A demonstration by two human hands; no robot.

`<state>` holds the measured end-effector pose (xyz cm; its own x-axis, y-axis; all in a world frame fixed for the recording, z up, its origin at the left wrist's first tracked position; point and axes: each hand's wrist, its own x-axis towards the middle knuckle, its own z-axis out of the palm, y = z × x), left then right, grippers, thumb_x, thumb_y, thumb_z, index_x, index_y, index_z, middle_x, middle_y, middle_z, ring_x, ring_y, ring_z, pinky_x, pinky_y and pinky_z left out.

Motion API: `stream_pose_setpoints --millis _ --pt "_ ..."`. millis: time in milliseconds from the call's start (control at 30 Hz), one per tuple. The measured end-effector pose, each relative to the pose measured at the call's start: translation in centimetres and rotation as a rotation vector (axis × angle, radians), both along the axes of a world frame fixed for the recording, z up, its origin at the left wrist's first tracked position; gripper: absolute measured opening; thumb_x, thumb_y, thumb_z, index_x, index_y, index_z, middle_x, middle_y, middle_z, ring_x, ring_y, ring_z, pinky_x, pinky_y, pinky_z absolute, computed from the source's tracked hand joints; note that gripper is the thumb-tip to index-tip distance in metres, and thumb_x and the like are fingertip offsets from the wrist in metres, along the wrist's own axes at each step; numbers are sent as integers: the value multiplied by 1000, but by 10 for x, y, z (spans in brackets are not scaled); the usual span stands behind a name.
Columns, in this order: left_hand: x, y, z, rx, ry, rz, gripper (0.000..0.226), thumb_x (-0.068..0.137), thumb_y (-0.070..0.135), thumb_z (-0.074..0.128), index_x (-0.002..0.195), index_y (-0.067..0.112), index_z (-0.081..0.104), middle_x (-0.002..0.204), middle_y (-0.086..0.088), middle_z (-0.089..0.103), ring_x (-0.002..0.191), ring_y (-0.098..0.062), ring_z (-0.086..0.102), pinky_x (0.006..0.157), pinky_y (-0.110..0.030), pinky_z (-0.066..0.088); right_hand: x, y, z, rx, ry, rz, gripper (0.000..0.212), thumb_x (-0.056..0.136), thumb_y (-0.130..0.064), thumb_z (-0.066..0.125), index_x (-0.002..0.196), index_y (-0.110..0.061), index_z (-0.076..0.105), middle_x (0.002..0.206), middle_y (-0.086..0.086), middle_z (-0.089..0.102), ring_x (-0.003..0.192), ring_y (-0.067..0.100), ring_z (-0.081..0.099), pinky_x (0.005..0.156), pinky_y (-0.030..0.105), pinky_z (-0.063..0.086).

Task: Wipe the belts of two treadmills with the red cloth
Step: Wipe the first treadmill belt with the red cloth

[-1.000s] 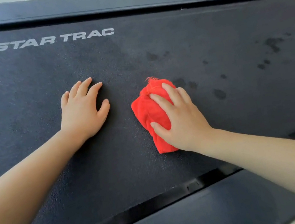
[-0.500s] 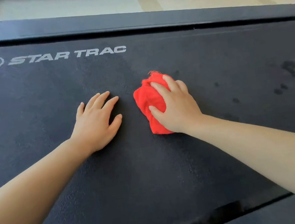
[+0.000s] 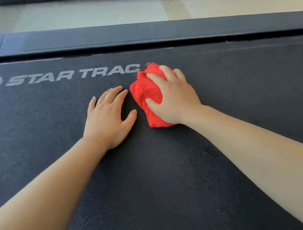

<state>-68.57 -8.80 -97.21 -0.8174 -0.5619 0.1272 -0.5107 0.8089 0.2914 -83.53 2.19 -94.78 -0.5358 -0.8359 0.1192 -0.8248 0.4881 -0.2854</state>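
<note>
My right hand (image 3: 174, 99) curls over the bunched red cloth (image 3: 144, 94), pressing it to the treadmill belt (image 3: 158, 184) beside the printed logo (image 3: 71, 74) (soft and light, I judge, best gripped from above), while my left hand (image 3: 108, 120) lies flat, fingers straight, just beside.

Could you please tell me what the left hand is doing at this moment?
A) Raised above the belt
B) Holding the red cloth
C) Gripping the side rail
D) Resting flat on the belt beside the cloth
D: the left hand lies flat, fingers straight, on the belt, just beside the red cloth, which the right hand holds.
</note>
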Motion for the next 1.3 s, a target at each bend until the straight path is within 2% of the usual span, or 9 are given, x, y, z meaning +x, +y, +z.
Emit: stream_pose_setpoints --millis 267,433,700,867,1033,1200,1300 --pt "-1 2 5 1 -2 17 65 81 50 38 140 22 39 149 7 33 139 -14 26 115 -43 12 -34 -52 -3 -12 -3 43 63 85 -49 52 143 -33 32 154 3 21 137 30 20 97 49 38" --pt "-2 2 9 -5 -39 31 72 78 58 28 140 25 37 149 8 32 139 -14 25 115 -44 13 -51 -76 -1 5 -37 76 64 85 -49 51 143 -32 30 156 3 17 139 31 16 99 47 36" --pt "-3 0 6 -22 -66 14 72 78 59 27 141 26 34 149 6 31 139 -15 24 113 -44 13 -50 -66 5 27 -58 81 63 86 -49 51 143 -31 32 155 1 18 139 29 17 100 46 38" --pt "0 -3 1 -42 -30 -1 72 77 58 26 141 25 35 150 7 30 139 -13 22 112 -44 12 -33 -37 2 42 -12 50 63 87 -50 51 143 -30 32 155 2 17 138 29 17 100 46 39" --pt "-1 -2 3 -6 -33 -7 68 81 54 34 142 25 35 151 5 29 141 -16 20 114 -44 10 5 30 7 35 -61 -41 63 87 -47 52 144 -30 32 157 1 13 140 29 13 98 46 40" --pt "0 -1 1 -52 -30 -17 58 90 45 46 142 21 35 151 1 30 140 -21 22 114 -47 12 22 114 6 27 -70 63 63 86 -47 55 143 -30 34 157 0 14 140 26 15 102 47 39" --pt "-1 4 2 -75 -46 -5 56 91 41 45 142 19 36 151 -3 31 140 -24 24 114 -49 16 17 136 3 -15 -101 90 62 86 -46 57 142 -29 38 156 0 19 138 24 19 104 48 37"
